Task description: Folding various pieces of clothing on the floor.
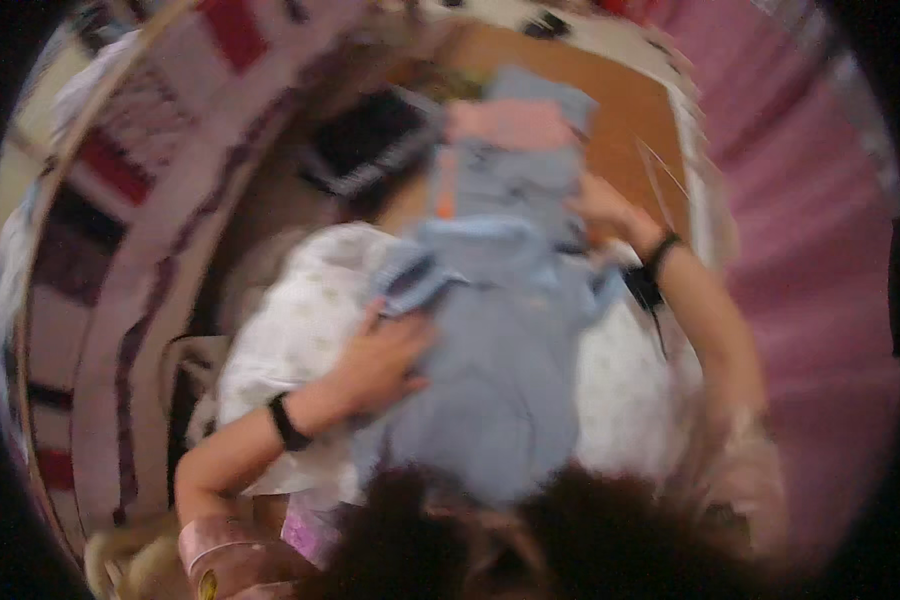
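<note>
A light blue-grey shirt (490,370) lies spread out, its paler blue neckline away from me and one sleeve with a dark inner side bent out at the left. My left hand (385,360) rests on the shirt's left side, fingers apart and palm down. Farther off, my right hand (608,210) is at the right edge of a pile of folded grey clothes (520,180); motion smears its fingers, so its grip does not show. A folded pink cloth (510,122) lies at the far part of that pile.
Under the shirt is a white patterned cloth (300,300). The pile lies on a brown board or tabletop (635,110). Left of it sits a dark folded garment (370,140). Pink fabric (800,260) runs along the right, and a striped, patterned textile (140,230) along the left.
</note>
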`<state>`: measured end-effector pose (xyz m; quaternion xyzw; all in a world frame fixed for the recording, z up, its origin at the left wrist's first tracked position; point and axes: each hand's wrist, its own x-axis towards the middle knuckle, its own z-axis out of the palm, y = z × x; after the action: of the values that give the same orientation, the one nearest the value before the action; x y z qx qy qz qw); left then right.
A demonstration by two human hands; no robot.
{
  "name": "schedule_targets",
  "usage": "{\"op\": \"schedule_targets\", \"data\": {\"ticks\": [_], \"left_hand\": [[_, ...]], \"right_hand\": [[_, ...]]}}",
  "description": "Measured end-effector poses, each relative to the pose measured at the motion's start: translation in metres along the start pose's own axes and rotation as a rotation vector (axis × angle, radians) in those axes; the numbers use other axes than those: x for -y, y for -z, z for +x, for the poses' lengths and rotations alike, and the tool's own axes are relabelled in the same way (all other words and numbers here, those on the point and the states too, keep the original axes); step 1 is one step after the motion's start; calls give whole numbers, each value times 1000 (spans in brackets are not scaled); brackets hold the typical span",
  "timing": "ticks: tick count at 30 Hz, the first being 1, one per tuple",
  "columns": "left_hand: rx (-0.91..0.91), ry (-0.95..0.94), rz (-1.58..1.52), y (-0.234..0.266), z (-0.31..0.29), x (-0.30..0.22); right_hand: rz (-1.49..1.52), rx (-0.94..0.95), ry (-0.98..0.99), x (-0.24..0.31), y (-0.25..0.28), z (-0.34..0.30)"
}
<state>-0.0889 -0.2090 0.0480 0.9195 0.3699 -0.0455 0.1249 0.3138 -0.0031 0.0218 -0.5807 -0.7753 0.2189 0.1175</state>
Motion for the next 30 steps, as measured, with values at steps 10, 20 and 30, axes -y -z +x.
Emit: {"op": "schedule_targets", "data": {"ticks": [10, 20, 30], "left_hand": [[-80, -102, 80, -22, 19, -13], [139, -80, -11, -5, 35, 11], [215, -115, -187, 47, 51, 5]], "right_hand": [[-103, -255, -290, 29, -12, -25], [601, -664, -140, -48, -61, 13], [319, -671, 187, 1, 10, 21]]}}
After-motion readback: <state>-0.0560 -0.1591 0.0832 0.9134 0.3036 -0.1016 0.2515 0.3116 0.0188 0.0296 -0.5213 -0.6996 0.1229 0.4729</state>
